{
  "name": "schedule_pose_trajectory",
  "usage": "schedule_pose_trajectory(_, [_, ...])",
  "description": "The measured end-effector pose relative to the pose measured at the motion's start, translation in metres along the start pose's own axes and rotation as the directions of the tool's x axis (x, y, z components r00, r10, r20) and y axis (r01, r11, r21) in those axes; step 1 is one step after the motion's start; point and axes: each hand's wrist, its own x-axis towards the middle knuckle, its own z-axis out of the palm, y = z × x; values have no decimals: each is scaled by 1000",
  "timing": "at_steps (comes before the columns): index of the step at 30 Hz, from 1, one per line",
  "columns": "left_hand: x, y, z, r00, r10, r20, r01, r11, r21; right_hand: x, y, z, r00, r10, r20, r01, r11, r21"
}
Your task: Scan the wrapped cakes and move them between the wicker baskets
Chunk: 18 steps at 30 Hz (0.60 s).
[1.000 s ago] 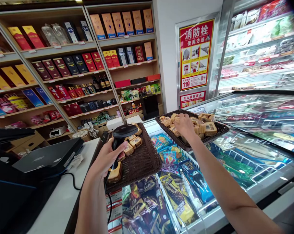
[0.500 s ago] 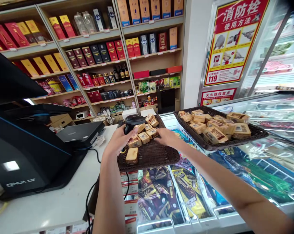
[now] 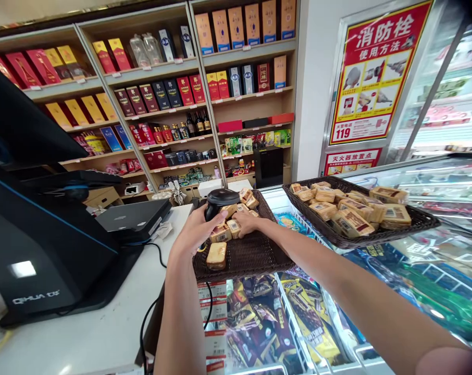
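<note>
A black barcode scanner [image 3: 223,196] stands up out of my left hand [image 3: 195,229], which is closed around its handle. The left thumb points over the packs, while the other fingers are mostly hidden. My right hand [image 3: 247,223] reaches in from the right, fingers bent down onto a small wrapped biscuit pack [image 3: 233,228]. Several similar packs cluster around both hands in a dark brown woven basket [image 3: 255,255]. One pack [image 3: 216,255] lies apart, near the basket's front left corner.
A second woven basket [image 3: 337,241], heaped with biscuit packs, sits to the right on the glass-topped freezer [image 3: 411,260]. A black checkout terminal [image 3: 44,245] occupies the white counter [image 3: 103,333] at left. Cables [image 3: 143,323] hang by the counter edge. Stocked shelves [image 3: 161,112] stand behind.
My right hand has moved left and inward from the packs' right side onto the packs. My left hand keeps its place at the scanner. The whole view has shifted slightly.
</note>
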Motion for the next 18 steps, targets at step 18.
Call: schedule_pose_trajectory(18, [-1,15,27,988,-12,155,31,993,-117,-161,64,-57,868,277,-412,86,733,675])
